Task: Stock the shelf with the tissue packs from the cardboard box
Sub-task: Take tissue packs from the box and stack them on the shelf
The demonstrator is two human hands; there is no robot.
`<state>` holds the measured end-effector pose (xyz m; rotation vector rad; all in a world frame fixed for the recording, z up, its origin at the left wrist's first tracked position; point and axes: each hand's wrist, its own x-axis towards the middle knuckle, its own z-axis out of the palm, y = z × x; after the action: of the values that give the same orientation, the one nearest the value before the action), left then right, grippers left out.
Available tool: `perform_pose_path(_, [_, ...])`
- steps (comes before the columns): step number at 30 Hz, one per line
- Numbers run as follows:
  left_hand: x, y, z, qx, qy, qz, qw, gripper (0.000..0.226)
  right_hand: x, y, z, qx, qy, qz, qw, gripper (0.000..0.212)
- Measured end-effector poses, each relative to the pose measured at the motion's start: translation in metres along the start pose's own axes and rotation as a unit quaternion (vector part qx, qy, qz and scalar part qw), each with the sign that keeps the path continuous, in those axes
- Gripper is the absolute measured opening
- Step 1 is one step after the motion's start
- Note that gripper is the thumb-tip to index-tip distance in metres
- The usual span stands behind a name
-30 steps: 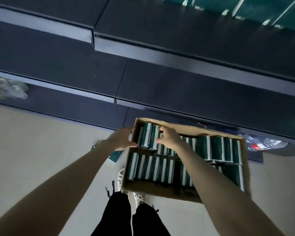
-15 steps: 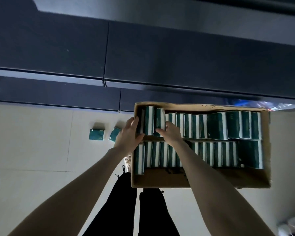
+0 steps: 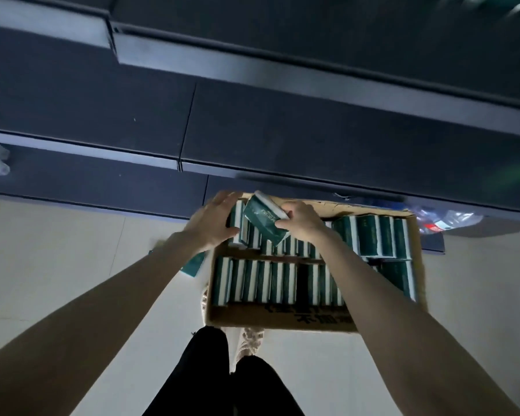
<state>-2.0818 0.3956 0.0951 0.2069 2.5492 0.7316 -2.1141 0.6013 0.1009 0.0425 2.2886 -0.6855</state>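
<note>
Fingers of right hand pinch one tissue pack (label blurred)

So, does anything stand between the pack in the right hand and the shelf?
Nothing visible does. The right hand holds the pack tilted above the box, and only open space lies between it and the shelf beyond. The left hand lies left of the pack, off that path.

The right hand now pinches one tissue pack (tilted) lifted clear of the back row in the cardboard box.
</note>
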Motion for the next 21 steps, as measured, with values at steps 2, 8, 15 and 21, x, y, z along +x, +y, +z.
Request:
perform_pose_path(2, [-0.007,0.022,-0.026,0.036,0.025,0.044,0.998,0.087,-0.022,-0.018,-0.031,-0.019,-0.012,-0.047,0.999,0.045])
perform_pose_path(8, [-0.039,0.091,-0.120,0.088,0.108,0.084,0.987,0.079,-0.093,-0.093,-0.123,-0.092,0.003,-0.186,0.978,0.023])
perform_pose_path(15, [-0.064,0.120,-0.238,0.072,0.233,0.104,0.964,0.051,-0.142,-0.180,-0.201,-0.057,0.139,-0.292,0.945,0.026])
perform_pose_path(21, [-0.039,0.100,-0.317,0.120,0.291,0.072,0.946,0.054,-0.105,-0.228,-0.239,-0.121,0.295,-0.275,0.907,0.053])
